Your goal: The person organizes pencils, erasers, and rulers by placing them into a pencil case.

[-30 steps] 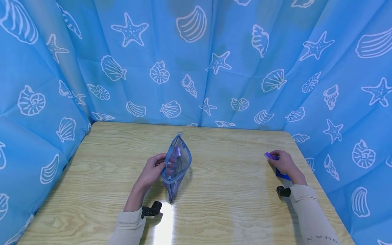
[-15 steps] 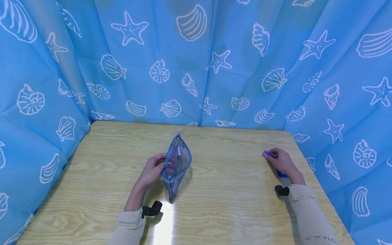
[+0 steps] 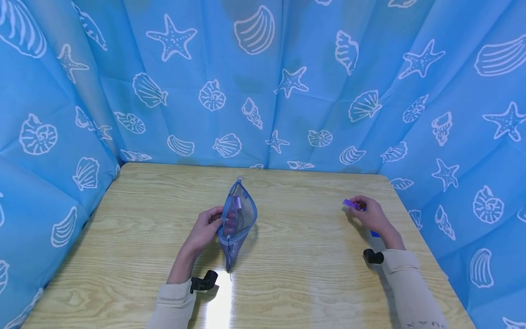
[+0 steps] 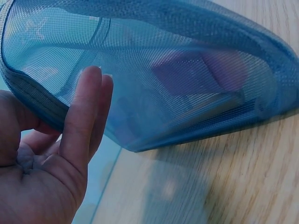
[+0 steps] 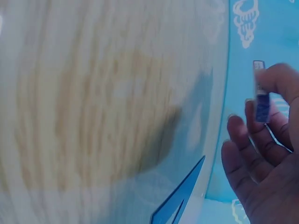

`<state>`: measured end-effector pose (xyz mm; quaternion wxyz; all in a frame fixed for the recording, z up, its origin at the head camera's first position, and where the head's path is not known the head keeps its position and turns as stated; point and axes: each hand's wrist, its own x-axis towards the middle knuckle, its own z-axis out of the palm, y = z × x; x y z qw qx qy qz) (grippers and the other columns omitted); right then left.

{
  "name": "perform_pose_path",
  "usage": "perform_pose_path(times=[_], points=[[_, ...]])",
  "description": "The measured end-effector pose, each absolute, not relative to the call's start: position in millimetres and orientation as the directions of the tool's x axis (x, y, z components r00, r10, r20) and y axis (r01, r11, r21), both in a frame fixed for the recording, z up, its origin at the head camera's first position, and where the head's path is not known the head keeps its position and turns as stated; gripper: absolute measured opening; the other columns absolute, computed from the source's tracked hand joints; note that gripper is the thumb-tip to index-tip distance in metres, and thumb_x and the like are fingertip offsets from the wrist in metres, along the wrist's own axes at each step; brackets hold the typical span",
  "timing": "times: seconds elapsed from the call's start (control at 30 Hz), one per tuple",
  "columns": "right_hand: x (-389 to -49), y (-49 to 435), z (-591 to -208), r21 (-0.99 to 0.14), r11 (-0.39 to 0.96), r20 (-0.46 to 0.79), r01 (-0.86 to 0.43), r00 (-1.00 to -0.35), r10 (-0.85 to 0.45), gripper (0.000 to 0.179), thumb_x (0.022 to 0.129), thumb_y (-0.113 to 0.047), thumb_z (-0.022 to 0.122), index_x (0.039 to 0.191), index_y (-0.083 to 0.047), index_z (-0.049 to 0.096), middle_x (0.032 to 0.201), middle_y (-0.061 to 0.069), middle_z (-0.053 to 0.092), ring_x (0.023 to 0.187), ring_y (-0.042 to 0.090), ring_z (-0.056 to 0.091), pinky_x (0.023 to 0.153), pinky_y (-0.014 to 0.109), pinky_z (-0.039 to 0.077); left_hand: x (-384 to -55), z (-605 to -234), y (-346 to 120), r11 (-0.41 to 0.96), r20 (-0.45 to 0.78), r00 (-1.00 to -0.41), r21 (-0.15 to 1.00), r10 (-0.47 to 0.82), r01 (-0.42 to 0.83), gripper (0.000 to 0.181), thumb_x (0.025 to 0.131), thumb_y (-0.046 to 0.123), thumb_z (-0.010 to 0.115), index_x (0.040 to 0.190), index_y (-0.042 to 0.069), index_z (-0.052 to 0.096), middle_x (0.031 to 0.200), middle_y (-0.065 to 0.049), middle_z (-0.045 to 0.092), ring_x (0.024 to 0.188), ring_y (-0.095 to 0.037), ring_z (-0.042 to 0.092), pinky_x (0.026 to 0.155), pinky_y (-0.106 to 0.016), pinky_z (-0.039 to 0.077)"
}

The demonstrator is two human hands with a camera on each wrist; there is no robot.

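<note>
My left hand (image 3: 205, 230) grips the near-left rim of a blue mesh zip pouch (image 3: 242, 244), which stands with its mouth gaping. Through the mesh in the left wrist view, a purple item (image 4: 180, 72) and a long thin item (image 4: 205, 112) show inside. Over the right side of the table, my right hand (image 3: 371, 214) pinches a small purple-and-white block (image 3: 350, 204) between thumb and fingers. In the right wrist view this block (image 5: 261, 95) looks slim, pale at one end and dark purple at the other. Below that hand lies a blue set square (image 5: 180, 198), partly hidden.
The wood-grain table (image 3: 296, 256) has its far edge against a blue curtain (image 3: 263, 82) printed with shells and starfish. The curtain also hangs along both sides. Each wrist wears a black camera mount, such as the left one (image 3: 203, 280).
My right hand has moved left with the purple-and-white block, away from the set square. My left hand and the pouch have stayed in place.
</note>
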<state>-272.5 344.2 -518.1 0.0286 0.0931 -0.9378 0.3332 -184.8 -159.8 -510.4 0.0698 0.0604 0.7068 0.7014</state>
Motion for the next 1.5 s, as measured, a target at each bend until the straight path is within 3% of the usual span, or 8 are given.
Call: perform_pose_path(times=[0.1,0.47,0.77,1.27,1.5], points=[[-272,339,-518,-0.635,0.741,0.147,-0.219,-0.976,-0.162,0.027,0.096,-0.007,0.066,0.12,0.007,0.063,0.104,0.021,0.065,0.09,0.025,0.057,0.068,0.022,0.049,-185,-510,-160,0.012,-0.017,-0.983,1.0,0.184,-0.015,0.039,0.102,-0.007,0.035,0.138,-0.013,0.049,0.13,-0.033,0.059,0.111,-0.034,0.067,0.089,-0.033,0.062],[-269,317,-514,-0.662,0.669,0.275,-0.338,-0.94,-0.203,0.022,0.094,-0.004,0.069,0.113,0.006,0.066,0.097,0.016,0.066,0.084,0.008,0.056,0.072,0.018,0.052,-186,-508,-161,0.018,-0.017,-0.984,1.0,0.179,-0.014,0.038,0.102,-0.006,0.036,0.137,-0.013,0.05,0.13,-0.032,0.06,0.11,-0.034,0.067,0.09,-0.034,0.062],[-263,300,-501,-0.662,0.65,0.309,-0.373,-0.926,-0.216,0.022,0.093,-0.004,0.07,0.112,0.005,0.066,0.102,0.019,0.068,0.09,0.017,0.058,0.074,0.018,0.051,-188,-509,-159,0.019,-0.018,-0.985,1.0,0.174,-0.015,0.035,0.103,-0.005,0.039,0.135,-0.013,0.053,0.126,-0.032,0.062,0.105,-0.03,0.069,0.088,-0.034,0.062],[-258,271,-487,-0.639,0.652,0.332,-0.409,-0.911,-0.246,0.024,0.092,-0.004,0.072,0.114,-0.001,0.067,0.104,0.014,0.068,0.092,0.02,0.059,0.078,0.027,0.054,-187,-509,-161,0.019,-0.007,-0.984,1.0,0.176,-0.004,0.035,0.104,-0.005,0.038,0.135,-0.012,0.052,0.127,-0.032,0.061,0.11,-0.035,0.067,0.089,-0.034,0.062],[-253,259,-483,-0.646,0.652,0.294,-0.397,-0.918,-0.267,0.024,0.092,-0.007,0.072,0.115,-0.003,0.067,0.105,0.011,0.068,0.092,0.021,0.059,0.083,0.041,0.056,-184,-511,-162,-0.018,-0.018,-0.983,1.0,0.18,-0.021,0.038,0.102,-0.008,0.036,0.137,-0.014,0.05,0.129,-0.034,0.06,0.108,-0.032,0.068,0.088,-0.032,0.062]])
